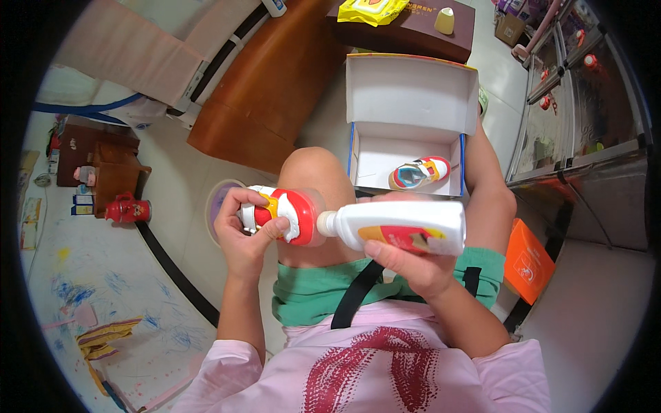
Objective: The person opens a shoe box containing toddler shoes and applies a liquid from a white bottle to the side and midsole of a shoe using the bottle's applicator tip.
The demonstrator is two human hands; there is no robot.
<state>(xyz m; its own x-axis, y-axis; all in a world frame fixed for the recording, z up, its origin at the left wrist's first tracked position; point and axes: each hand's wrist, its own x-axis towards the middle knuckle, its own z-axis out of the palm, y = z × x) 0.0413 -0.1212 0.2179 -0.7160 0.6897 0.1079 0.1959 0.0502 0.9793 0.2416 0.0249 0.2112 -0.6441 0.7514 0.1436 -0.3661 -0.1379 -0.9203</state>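
Note:
My left hand grips a small child's sneaker in red, white and yellow above my knee, its rounded toe turned to the right. My right hand is wrapped around a white plastic bottle with a red and yellow label bearing writing. The bottle lies tilted almost level, and its pale round applicator tip meets the sole edge at the sneaker's toe. A matching sneaker rests inside an open shoe box with a white interior, just beyond my hands.
A dark brown box carries a yellow wipes pack and a pale yellow cap. Wooden furniture stands at the upper left, near a purple basin. An orange box sits right, below a glass-fronted cabinet.

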